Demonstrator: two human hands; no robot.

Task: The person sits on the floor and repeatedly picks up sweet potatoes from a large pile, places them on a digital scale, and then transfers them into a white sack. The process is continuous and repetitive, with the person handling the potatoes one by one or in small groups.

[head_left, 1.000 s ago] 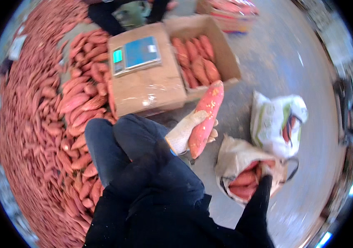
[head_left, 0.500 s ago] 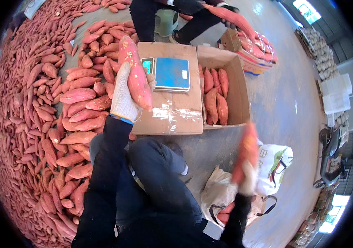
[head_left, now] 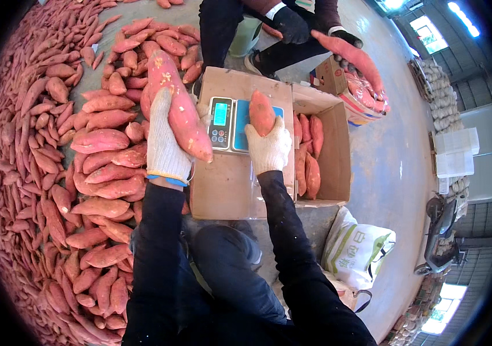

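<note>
My left hand (head_left: 164,135), in a white knit glove, is closed round a large pink-red sweet potato (head_left: 181,109) with pale scuffs, held up left of the scale. In my right hand (head_left: 270,149), gloved alike, is a smaller sweet potato (head_left: 262,113). That one is over the blue plate of a digital scale (head_left: 242,144); whether it touches the plate I cannot tell. The scale, with its lit display (head_left: 220,114), stands on a closed cardboard box (head_left: 223,190). Right beside it, an open cardboard box (head_left: 331,150) holds several sweet potatoes (head_left: 312,176).
A huge heap of sweet potatoes (head_left: 32,173) covers the left side. Across the boxes a seated person's dark-gloved hand (head_left: 347,43) holds a long sweet potato (head_left: 361,60) above a filled carton (head_left: 367,104). A white bag (head_left: 357,248) stands at lower right.
My right hand has swung from above the bags at lower right up to the scale, carrying its sweet potato. The left hand still holds the large one near the scale. The view has shifted slightly.
</note>
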